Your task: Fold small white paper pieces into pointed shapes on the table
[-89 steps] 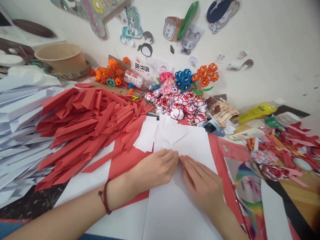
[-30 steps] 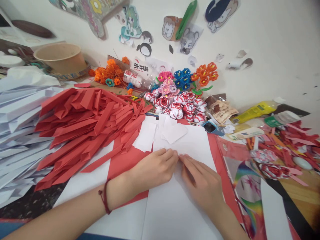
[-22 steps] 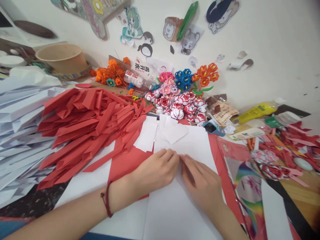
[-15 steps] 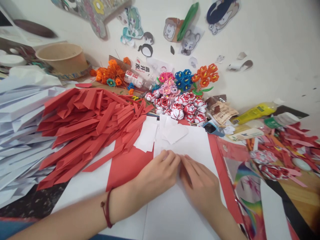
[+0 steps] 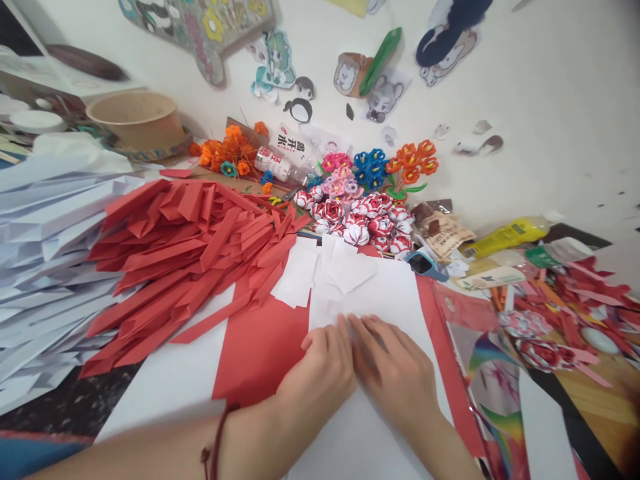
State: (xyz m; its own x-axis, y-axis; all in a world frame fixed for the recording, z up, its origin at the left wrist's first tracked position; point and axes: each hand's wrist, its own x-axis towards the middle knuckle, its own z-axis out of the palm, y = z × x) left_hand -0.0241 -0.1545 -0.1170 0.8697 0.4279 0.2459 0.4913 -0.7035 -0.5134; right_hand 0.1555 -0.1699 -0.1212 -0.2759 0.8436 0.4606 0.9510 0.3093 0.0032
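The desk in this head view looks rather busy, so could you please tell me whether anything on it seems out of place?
Two small things: the yellow bottle at right lies on its side instead of standing, and one red strip juts from its pile. No spill is visible.

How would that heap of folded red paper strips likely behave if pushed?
The red strips look like folded paper, so they are probably light. Their lengthwise creases likely add some stiffness, though they could crush. Lying loosely overlapped, they would probably slide apart.
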